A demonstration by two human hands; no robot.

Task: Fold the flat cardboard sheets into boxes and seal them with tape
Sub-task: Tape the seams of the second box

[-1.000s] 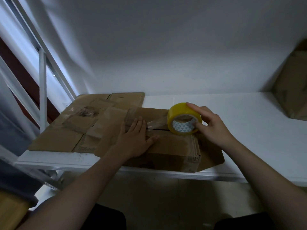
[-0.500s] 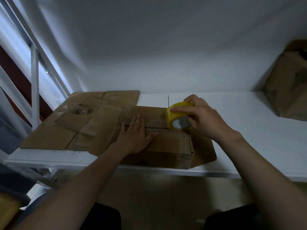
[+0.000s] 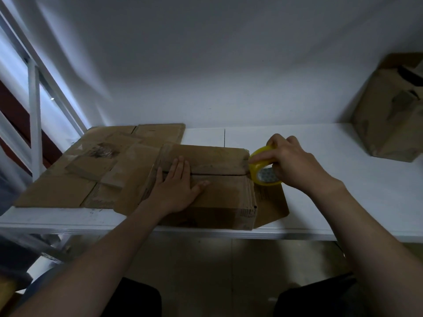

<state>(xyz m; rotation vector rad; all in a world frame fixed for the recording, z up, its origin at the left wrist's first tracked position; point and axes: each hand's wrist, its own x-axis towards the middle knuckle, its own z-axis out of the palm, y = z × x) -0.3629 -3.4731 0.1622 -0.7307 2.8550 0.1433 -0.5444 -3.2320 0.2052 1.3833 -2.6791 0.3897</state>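
The folded box (image 3: 224, 193) is seen at the front edge of the white shelf (image 3: 343, 179), with its two top flaps closed so that a seam is formed from left to right across the top. The left hand (image 3: 176, 188) is laid flat on the left part of the box top, across that seam; its fingers are held straight and together, the thumb is spread to the right, and nothing is grasped by it. The yellow tape roll (image 3: 263, 177) is held by the right hand (image 3: 295, 165) at the right end of the seam, against the box's upper right edge. The fingers are curled over the top of the roll, which is stood on its rim with its patterned core turned toward the camera. Whether a strip of tape is already laid along the seam cannot be told in the dim light. Flat cardboard sheets (image 3: 68, 179) are spread over the left part of the shelf, and one corner of cardboard is seen jutting out beneath the box on the right. Another brown carton (image 3: 389, 117) is placed far to the right against the wall, well apart
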